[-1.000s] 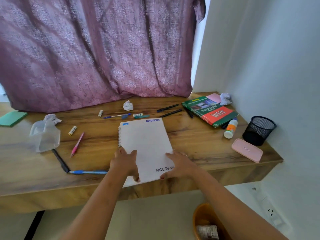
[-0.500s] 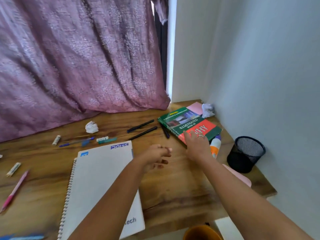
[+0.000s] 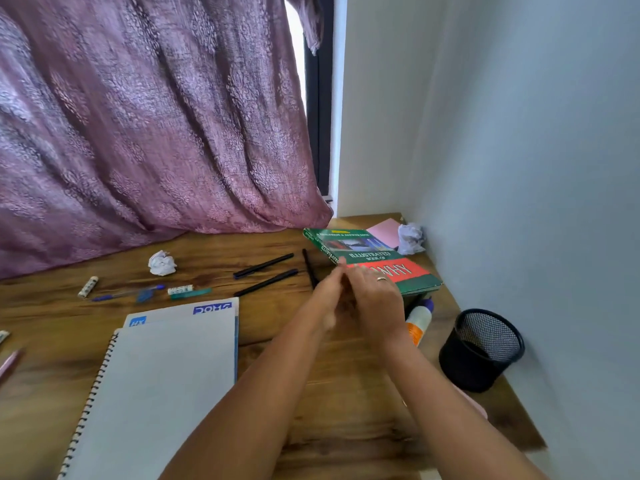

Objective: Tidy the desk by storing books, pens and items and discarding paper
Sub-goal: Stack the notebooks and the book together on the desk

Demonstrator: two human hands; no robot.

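Note:
A green and red book (image 3: 363, 249) lies at the far right of the wooden desk (image 3: 346, 393). My right hand (image 3: 375, 296) grips its near left corner, fingers on the cover. My left hand (image 3: 327, 299) presses against the same edge, blurred. A white spiral notebook (image 3: 162, 393) lies near left. Three black pens (image 3: 263, 266) and a blue pen (image 3: 128, 294) are scattered behind it. One crumpled paper ball (image 3: 161, 263) sits mid-desk, another (image 3: 411, 238) in the far corner.
A black mesh pen cup (image 3: 481, 351) stands at the right edge by the wall (image 3: 519, 168). A glue bottle (image 3: 419, 323) lies beside the book. Pink paper (image 3: 384, 230) sits behind the book. A purple curtain (image 3: 156, 133) hangs over the desk's back.
Both hands left the spiral notebook and reached right to the green book. My left hand has now joined my right at the book's corner. The view turned right.

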